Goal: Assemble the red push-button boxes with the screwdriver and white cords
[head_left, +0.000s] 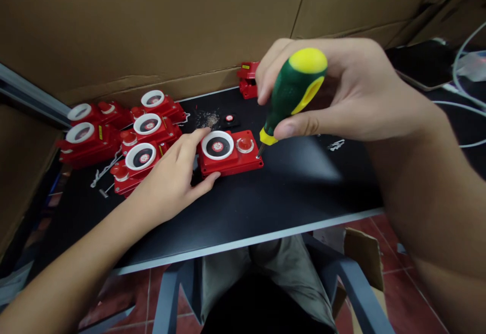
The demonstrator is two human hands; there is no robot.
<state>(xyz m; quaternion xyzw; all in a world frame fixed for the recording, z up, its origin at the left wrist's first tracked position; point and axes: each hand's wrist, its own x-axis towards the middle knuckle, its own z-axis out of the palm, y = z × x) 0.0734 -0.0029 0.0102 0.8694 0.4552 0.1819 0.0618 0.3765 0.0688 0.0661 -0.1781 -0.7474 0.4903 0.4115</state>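
Note:
A red plastic unit (230,155) with a white-ringed round dial and a red button lies on the black table (288,192). My left hand (172,178) grips its left end, thumb at the front edge and forefinger along the back. My right hand (334,91) is wrapped round a green and yellow screwdriver (294,93). The screwdriver's tip rests at the unit's right edge.
Several more red units (125,134) are grouped at the table's left. Another red piece (247,78) sits at the back by the cardboard wall. A small pile of screws (208,119) and a black disc (230,119) lie behind the unit. White cables (465,106) and a phone (421,66) are at the right.

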